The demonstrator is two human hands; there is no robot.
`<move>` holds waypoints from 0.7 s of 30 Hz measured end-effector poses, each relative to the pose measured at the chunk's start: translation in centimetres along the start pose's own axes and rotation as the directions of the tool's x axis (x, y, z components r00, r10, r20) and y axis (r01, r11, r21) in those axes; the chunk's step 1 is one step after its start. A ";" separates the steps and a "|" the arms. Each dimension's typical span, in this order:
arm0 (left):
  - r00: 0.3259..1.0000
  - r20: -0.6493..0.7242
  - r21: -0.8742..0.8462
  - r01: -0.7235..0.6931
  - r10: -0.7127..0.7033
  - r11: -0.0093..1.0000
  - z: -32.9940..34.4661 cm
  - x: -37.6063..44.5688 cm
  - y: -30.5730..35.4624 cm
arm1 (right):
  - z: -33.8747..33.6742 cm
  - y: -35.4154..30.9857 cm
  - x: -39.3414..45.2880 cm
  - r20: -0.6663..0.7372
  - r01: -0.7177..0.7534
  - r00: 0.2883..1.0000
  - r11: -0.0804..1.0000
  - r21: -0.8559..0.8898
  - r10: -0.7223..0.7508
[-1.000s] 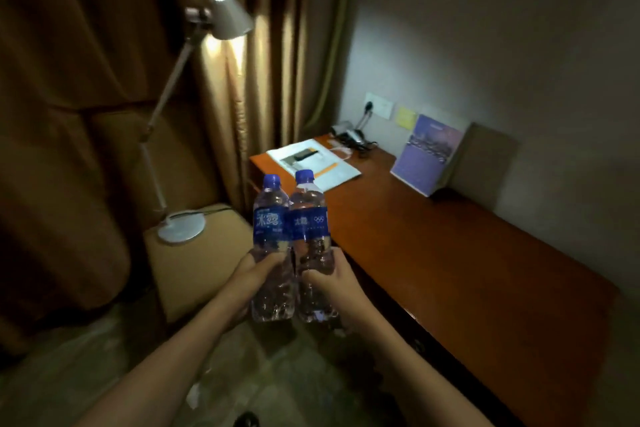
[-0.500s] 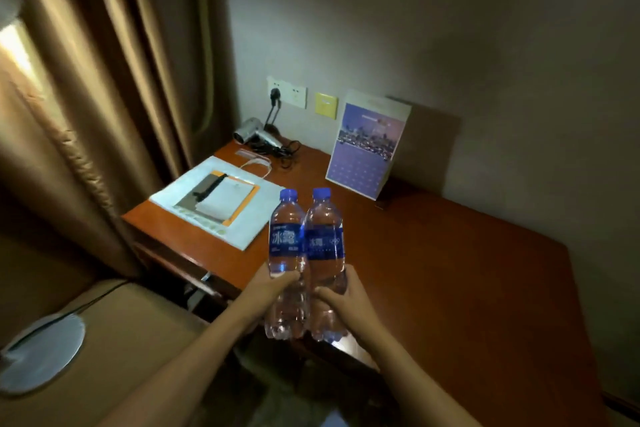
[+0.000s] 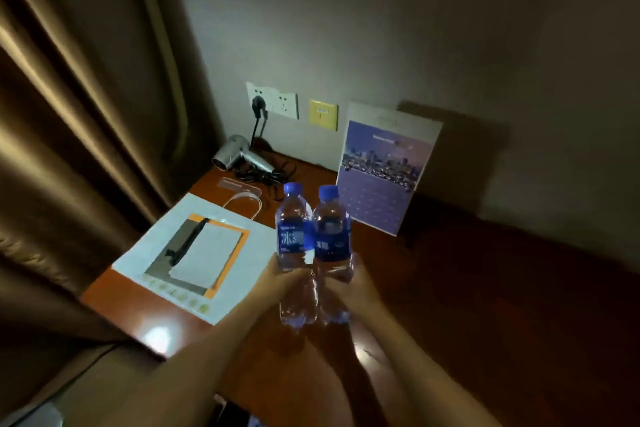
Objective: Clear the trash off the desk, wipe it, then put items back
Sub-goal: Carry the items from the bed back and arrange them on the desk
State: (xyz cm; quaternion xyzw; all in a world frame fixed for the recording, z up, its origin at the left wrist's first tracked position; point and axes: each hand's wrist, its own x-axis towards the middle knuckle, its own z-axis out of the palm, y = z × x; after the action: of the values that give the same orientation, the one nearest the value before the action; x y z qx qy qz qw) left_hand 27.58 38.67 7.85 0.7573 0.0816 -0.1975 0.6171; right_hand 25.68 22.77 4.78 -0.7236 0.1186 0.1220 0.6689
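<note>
Two clear water bottles with blue caps and blue labels stand upright side by side above the wooden desk (image 3: 467, 288). My left hand (image 3: 280, 282) grips the left bottle (image 3: 291, 239) around its lower middle. My right hand (image 3: 356, 284) grips the right bottle (image 3: 330, 239) the same way. The bottles touch each other. I cannot tell whether their bases rest on the desk.
A white paper bag (image 3: 249, 253) lies flat at the desk's left with an orange folder, a notepad (image 3: 207, 258) and a black pen (image 3: 187, 241) on it. A plugged-in hair dryer (image 3: 239, 158) lies at the back corner. A purple calendar (image 3: 381, 173) leans on the wall. Curtains hang at left.
Both hands carried the two bottles from beside the desk to over its top. The view turned right and closer to the desk; the floor lamp left the frame.
</note>
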 end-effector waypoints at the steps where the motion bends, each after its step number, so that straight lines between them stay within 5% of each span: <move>1: 1.000 0.011 0.002 -0.007 0.007 1.000 -0.4 1.2 0.2 | 0.0 -0.2 1.1 -0.001 -0.012 1.000 1.000 0.006 0.012; 10: 0.965 0.210 -0.013 -0.159 0.158 0.987 -2.7 11.2 0.4 | 0.4 0.0 8.7 -0.141 -0.013 0.990 1.000 0.009 0.014; 21: 0.951 0.303 0.016 -0.077 0.068 0.997 -4.8 16.2 -1.5 | 2.7 3.1 12.5 -0.317 -0.101 0.946 0.991 -0.083 0.070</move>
State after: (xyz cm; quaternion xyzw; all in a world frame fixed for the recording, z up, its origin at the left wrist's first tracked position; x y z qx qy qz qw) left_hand 42.68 41.69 0.77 0.7291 -0.0443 -0.2893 0.6187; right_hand 36.39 25.15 -2.50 -0.7598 0.2486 0.0401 0.5994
